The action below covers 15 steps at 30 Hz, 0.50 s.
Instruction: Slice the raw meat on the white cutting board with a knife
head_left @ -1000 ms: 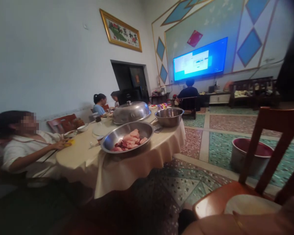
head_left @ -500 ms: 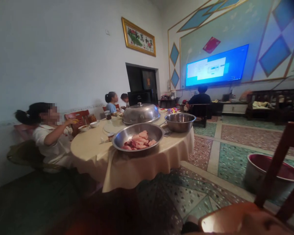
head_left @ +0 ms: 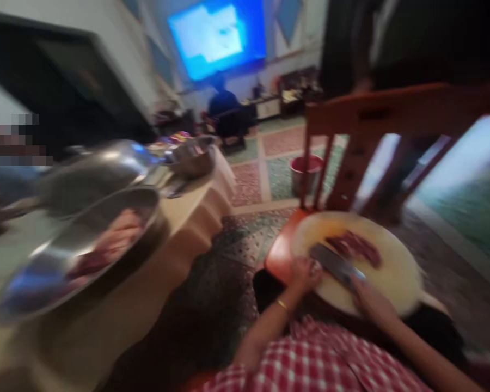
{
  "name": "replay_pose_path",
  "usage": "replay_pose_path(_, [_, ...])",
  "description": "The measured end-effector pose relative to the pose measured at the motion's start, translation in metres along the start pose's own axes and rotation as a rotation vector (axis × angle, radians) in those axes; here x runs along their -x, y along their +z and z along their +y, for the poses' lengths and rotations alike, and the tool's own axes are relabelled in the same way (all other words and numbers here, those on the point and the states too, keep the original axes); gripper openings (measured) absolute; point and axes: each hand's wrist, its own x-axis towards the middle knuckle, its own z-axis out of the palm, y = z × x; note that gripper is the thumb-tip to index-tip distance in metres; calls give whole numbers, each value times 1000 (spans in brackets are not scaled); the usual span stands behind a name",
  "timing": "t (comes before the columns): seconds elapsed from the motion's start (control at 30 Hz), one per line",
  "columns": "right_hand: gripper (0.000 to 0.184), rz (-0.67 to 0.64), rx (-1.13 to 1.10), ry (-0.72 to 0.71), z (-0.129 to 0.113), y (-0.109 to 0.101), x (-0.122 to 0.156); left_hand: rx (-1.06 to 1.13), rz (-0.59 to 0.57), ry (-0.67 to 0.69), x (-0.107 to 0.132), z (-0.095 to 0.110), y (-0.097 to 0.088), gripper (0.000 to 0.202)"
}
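Note:
A round, pale cutting board [head_left: 396, 283] rests on the seat of a wooden chair in front of me. Dark red strips of meat [head_left: 357, 247] lie on its far half. My right hand [head_left: 365, 294] is closed around the handle end of a kitchen knife [head_left: 335, 264], whose broad blade points left across the board beside the meat. At the board's left edge is my left hand [head_left: 307, 274], close to the blade's far end. Blur smears its fingers, so whether it holds anything is unclear.
A large steel basin [head_left: 147, 204] with pieces of raw meat [head_left: 120, 234] stands on the cloth-covered table [head_left: 188, 218] at left. Behind it are a domed steel cover [head_left: 102, 169] and another steel bowl [head_left: 196, 163]. The wooden chair's back [head_left: 375, 106] rises beyond the board. A bucket [head_left: 304, 174] stands on the floor.
My view has swung right and down from the table. Both my hands, the knife and the cutting board have come into sight, and the basin now appears at the left.

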Motion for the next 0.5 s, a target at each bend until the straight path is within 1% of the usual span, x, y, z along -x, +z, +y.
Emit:
replay_pose_path(0.03, [56, -142, 6, 84, 10, -3, 9, -34, -37, 44, -2, -4, 2, 33])
replay_pose_path(0.07, [53, -225, 5, 155, 16, -6, 13, -63, -64, 84, -5, -9, 4, 35])
replay_pose_path(0.1, [51, -254, -10, 178, 19, -10, 14, -85, -66, 100, -8, -13, 7, 35])
replay_pose_path(0.2, [45, -208, -123, 246, 17, -24, 5, -99, -64, 118, -16, -19, 14, 37])
replay_pose_path(0.27, [39, -169, -194, 245, 13, -36, 2, -48, -29, 128, -21, -16, 17, 32])
replay_pose_path(0.37, [37, -118, -226, 196, 8, -49, 9, 1, 26, 164, -27, -8, 17, 27])
replay_pose_path(0.43, [37, -115, -213, 177, 7, -53, 16, -40, 9, 174, -27, -4, 15, 27])
replay_pose_path(0.5, [37, -131, -187, 179, 7, -54, 23, -95, -23, 156, -24, -4, 12, 28])
